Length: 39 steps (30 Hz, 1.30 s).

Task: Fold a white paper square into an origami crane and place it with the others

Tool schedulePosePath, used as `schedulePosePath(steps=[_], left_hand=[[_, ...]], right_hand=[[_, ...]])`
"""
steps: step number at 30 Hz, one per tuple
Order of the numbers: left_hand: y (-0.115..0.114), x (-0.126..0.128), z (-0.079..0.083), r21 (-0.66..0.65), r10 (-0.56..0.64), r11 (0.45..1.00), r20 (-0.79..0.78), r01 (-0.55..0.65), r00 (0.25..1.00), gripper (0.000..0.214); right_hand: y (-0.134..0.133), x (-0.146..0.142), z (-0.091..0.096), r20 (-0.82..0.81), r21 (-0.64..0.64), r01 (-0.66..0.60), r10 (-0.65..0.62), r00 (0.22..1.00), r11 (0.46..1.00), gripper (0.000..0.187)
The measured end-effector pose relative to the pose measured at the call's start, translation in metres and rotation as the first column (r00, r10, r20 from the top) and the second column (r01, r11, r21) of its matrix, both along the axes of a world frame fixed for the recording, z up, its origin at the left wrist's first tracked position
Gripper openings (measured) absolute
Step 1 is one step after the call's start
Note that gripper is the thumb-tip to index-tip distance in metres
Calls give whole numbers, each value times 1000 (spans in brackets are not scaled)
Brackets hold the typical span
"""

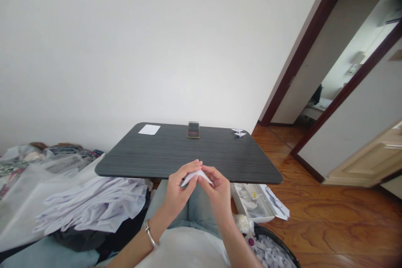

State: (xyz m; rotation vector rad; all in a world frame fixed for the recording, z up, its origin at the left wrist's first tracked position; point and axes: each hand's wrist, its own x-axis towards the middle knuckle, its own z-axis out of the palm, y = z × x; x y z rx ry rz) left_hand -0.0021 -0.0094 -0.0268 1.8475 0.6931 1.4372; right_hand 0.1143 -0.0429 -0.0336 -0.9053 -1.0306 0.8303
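folded piece (198,172) looked like smooth matt paper; flat sheet (149,129), same. tabletop (176,153) had a fine streaked wood-grain finish, low sheen. floor (339,226) was glossy grained wood. bracelet (150,235) was shiny metal. trousers (201,207) looked like denim. wall (157,50) was smooth, matt. white pile (94,201) looked like thin wrinkled cloth.

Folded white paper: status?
Left hand and right hand gripping folded white paper. Held at near edge of black tabletop. White sheet, folded paper figures at far side, away from hands.

a dark table with streaked grain (176,155)

a white sheet (149,129) lies at the far left, a blurred dark device (193,130) far middle, small folded papers (240,134) far right.
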Motion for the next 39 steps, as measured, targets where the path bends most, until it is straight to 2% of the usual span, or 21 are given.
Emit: schedulePosePath(steps=[5, 11, 16, 21, 28, 35, 39], left_hand=[[-1, -1, 1, -56, -1, 998, 43, 3, 999, 18], [-5, 1, 7, -187, 9, 982, 142, 18, 990, 13], [-6, 2, 10, -204, -3, 978, 185, 41, 983, 10], [-5, 1, 6, -124, 1, 992, 151, 18, 989, 12], [-5, 0, 4, 27, 74, 997, 91, -76, 993, 12], [-3, -4, -1, 92, 245, 966, -45, -240, 968, 25], [-3, -3, 0, 80, 255, 965, -61, -250, 965, 23]], right_hand=[[-4, -2, 3, 81, 74, 43, -49, 996, 996, 19], [-4, -4, 4, 152, 155, 74, -98, 983, 985, 19], [-7, -5, 5, 147, 190, 62, -91, 985, 980, 17], [-9, -6, 3, 134, 184, 99, -125, 983, 978, 16], [-10, -9, 1, 152, 197, 133, -164, 975, 971, 16], [-12, -8, -5, 213, 99, 174, -192, 958, 980, 20], [-11, -5, -6, 278, 149, 173, -209, 937, 974, 22]])
